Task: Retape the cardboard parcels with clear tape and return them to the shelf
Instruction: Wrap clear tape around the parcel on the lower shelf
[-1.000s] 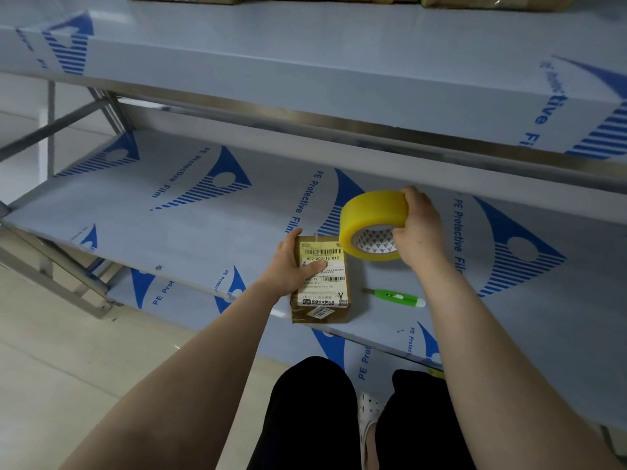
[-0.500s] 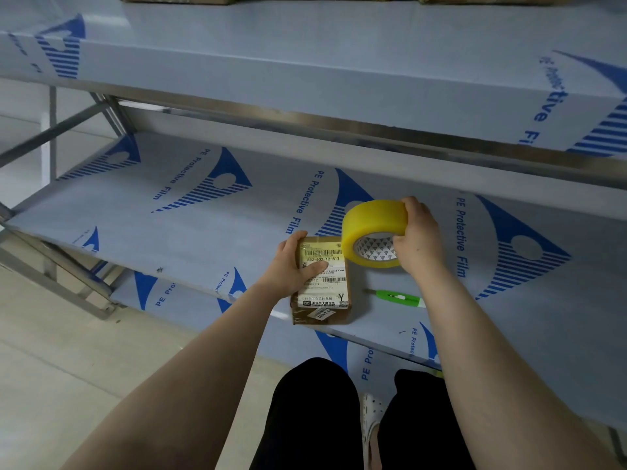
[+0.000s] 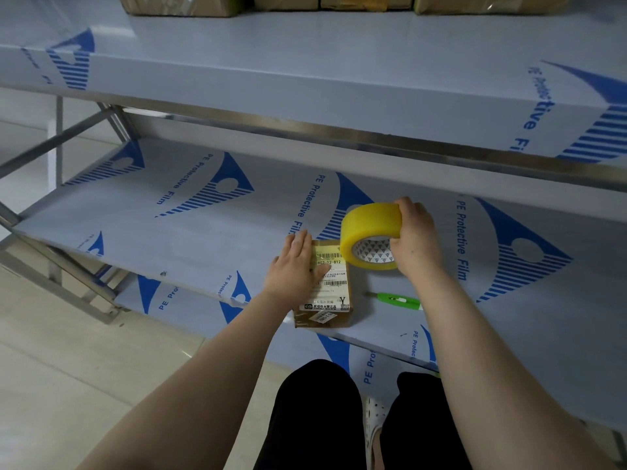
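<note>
A small cardboard parcel (image 3: pixel 330 293) with a white shipping label lies near the front edge of the middle shelf (image 3: pixel 203 232). My left hand (image 3: pixel 295 266) lies flat on the parcel's top left part, fingers straight and thumb across the label. My right hand (image 3: pixel 415 239) grips a yellow roll of tape (image 3: pixel 368 228), held on edge just above the parcel's far right corner. A strip of tape appears to run from the roll onto the label.
A green box cutter (image 3: pixel 397 300) lies on the shelf right of the parcel. Several cardboard parcels (image 3: pixel 190 5) stand on the upper shelf (image 3: pixel 305 69). A lower shelf (image 3: pixel 176 300), the steel frame and pale floor are at the left. My knees are below.
My left hand slid up the parcel and flattened, fingers now straight instead of curled round its edge. The tape roll dropped lower toward the parcel's far corner.
</note>
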